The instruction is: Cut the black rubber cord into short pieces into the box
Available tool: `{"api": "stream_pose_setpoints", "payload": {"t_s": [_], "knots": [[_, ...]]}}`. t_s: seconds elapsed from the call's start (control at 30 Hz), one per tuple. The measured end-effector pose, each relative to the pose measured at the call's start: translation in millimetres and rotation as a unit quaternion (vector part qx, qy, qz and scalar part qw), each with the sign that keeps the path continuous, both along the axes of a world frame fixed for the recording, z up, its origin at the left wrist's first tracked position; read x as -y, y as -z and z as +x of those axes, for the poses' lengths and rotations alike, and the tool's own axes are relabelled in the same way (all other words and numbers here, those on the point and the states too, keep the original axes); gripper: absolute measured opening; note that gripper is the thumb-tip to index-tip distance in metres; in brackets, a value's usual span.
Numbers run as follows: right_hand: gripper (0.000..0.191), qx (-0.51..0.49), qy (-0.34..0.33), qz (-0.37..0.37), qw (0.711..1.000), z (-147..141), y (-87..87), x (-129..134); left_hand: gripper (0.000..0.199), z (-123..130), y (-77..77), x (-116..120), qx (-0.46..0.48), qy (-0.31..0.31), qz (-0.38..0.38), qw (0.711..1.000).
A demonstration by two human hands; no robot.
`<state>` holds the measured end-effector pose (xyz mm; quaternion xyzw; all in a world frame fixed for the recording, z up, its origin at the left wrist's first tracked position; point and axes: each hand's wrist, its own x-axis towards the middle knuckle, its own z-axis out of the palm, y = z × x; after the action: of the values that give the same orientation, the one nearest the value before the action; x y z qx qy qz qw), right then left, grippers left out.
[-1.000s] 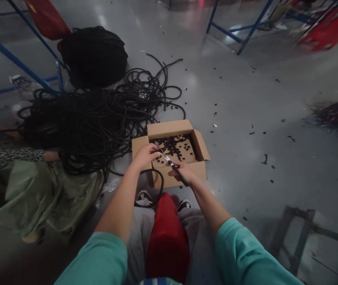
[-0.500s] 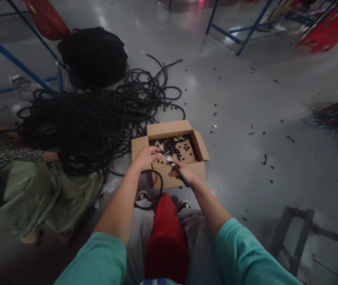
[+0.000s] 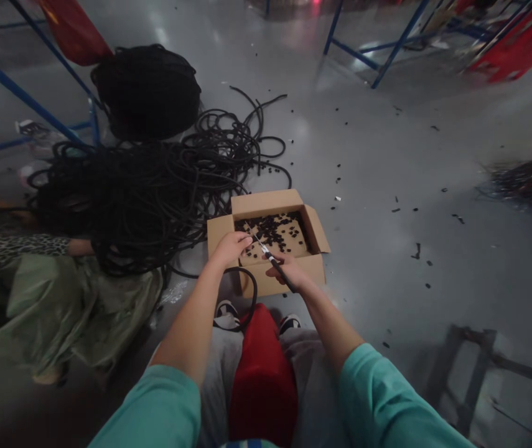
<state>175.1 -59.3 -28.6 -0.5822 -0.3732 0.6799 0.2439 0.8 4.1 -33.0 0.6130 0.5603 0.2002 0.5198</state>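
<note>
My right hand (image 3: 288, 272) is closed around the dark handles of a pair of scissors (image 3: 272, 259), whose blades point up and left over an open cardboard box (image 3: 279, 200). Beside the blades, my left hand (image 3: 232, 248) pinches the end of a black cord (image 3: 254, 287). That cord loops down from the hand past the box's near left corner toward my shoe. Many short black cut pieces (image 3: 272, 229) lie scattered on the bottom of the box. The exact spot where blades and cord meet is partly hidden by my left fingers.
Left of the box spreads a tangled heap of black cord (image 3: 144, 180), with a large coil (image 3: 149, 93) behind. Another person's sleeve (image 3: 18, 249) and hand reach into the heap. Blue metal frames (image 3: 354, 55) stand farther off. Small black scraps dot the grey floor.
The scissor blades have closed somewhat, and the fingers of my left hand have drawn together at the cord end. Both arms stay nearly in place.
</note>
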Motion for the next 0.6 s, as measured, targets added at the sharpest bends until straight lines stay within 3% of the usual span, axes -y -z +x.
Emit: {"api": "stream_pose_setpoints", "payload": {"t_s": [0.1, 0.3, 0.6], "knots": [[0.055, -0.042, -0.012, -0.022, 0.999, 1.6, -3.1, 1.4, 0.024, 1.2, -5.6, 1.8, 0.006, 0.003, -0.011, 1.000], [0.054, -0.116, -0.034, 0.005, 0.993, 4.4, -9.2, 2.8, 0.026, 11.7, -22.7, 9.5, 0.089, -0.028, -0.123, 0.988], [0.055, -0.123, -0.022, -0.003, 0.992, 2.8, -6.7, 2.9, 0.026, 9.9, -22.2, 8.9, 0.123, -0.043, -0.148, 0.980]]}}
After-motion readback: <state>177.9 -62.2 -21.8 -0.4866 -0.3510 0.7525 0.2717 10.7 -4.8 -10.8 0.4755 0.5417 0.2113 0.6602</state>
